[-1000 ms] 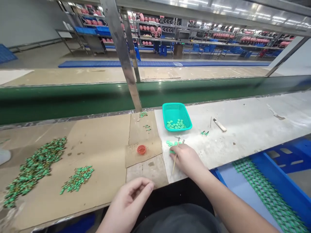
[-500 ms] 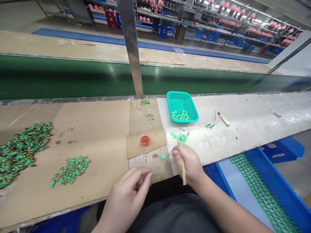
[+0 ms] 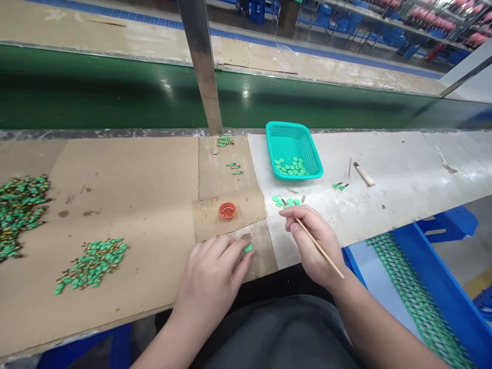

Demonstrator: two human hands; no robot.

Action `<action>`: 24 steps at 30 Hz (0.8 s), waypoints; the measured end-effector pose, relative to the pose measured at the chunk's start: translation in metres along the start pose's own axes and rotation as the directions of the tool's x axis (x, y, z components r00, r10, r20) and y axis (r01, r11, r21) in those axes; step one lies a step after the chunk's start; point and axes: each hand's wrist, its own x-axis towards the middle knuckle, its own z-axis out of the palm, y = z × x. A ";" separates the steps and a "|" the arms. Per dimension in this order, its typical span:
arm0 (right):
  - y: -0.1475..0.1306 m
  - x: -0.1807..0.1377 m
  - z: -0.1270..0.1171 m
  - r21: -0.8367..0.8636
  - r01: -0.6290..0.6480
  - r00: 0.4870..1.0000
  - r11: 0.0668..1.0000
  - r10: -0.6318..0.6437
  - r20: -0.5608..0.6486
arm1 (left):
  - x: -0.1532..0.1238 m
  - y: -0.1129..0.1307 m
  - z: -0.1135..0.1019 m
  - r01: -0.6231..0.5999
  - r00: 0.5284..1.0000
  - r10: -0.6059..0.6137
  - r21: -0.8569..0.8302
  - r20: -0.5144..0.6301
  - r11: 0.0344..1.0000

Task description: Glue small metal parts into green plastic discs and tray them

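While the right grip point(image 3: 313, 242) stays closed on a thin wooden stick point(image 3: 326, 260), pinched between thumb and fingers with its tip toward the loose green discs point(image 3: 284, 202), the main risk is a wrist slip: the tip could nudge those discs out of their small cluster on the white bench sheet point(image 3: 388, 164). The left grip point(image 3: 211, 271) is lying on the cardboard, fingers point(image 3: 230, 249) curled beside a lone green disc point(image 3: 248, 248); can't tell if it's pinched or only touched. Disc is small, flat and glossy, sits near the bench front edge, so a flick could send it over and out of reach. Next hazard is the small orange cup point(image 3: 227, 210) of reddish liquid, contents unidentified, just beyond the left fingers on a cardboard scrap point(image 3: 230, 218); a knuckle catching it could tip it and foul the cardboard and nearby parts. Teal mesh basket point(image 3: 307, 148) holds more matching discs point(image 3: 291, 166), and a careless reach could shift it. Green-and-gold pieces point(image 3: 92, 264) sit in loose heaps further left, easily spread by a sleeve. Utility knife point(image 3: 363, 173) lies off to the right, well clear of both hands.
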 end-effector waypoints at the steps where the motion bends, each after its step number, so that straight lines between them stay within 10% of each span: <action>1: 0.000 0.003 0.003 0.016 0.023 1.000 1.000 -0.023 0.017 | -0.003 -0.001 -0.003 -0.014 1.000 0.014 -0.012 -0.011 1.000; 12: -0.002 0.046 0.061 0.030 0.188 0.979 0.982 -0.185 -0.089 | -0.024 0.001 -0.007 -0.161 0.986 0.163 0.058 -0.036 0.985; 24: 0.001 0.062 0.086 -0.130 0.405 0.914 0.905 -0.403 0.049 | -0.029 0.003 -0.002 -0.138 0.990 0.138 0.069 0.002 0.988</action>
